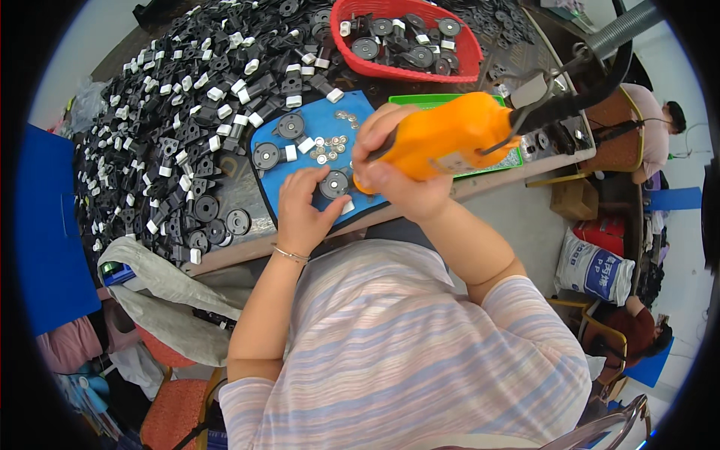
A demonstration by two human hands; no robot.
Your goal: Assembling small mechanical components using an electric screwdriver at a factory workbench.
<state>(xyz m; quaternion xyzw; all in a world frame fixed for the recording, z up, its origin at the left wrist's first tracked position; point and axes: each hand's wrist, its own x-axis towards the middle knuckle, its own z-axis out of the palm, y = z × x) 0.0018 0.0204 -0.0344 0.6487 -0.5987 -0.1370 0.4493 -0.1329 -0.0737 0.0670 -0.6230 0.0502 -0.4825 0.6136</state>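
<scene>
Above centre, the right hand point(409, 192) wraps its fingers round an orange tool point(454, 139)! Just left, the left hand point(302, 214) spreads thumb and fingers about a wheel point(334, 184) on the mat point(276, 182), pinch unclear.

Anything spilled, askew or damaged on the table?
Nothing clearly damaged or spilled. Slightly untidy: small silver discs lie loose on the blue mat, and the black parts are heaped every which way. The right hand holds the orange tool without visible damage.
</scene>
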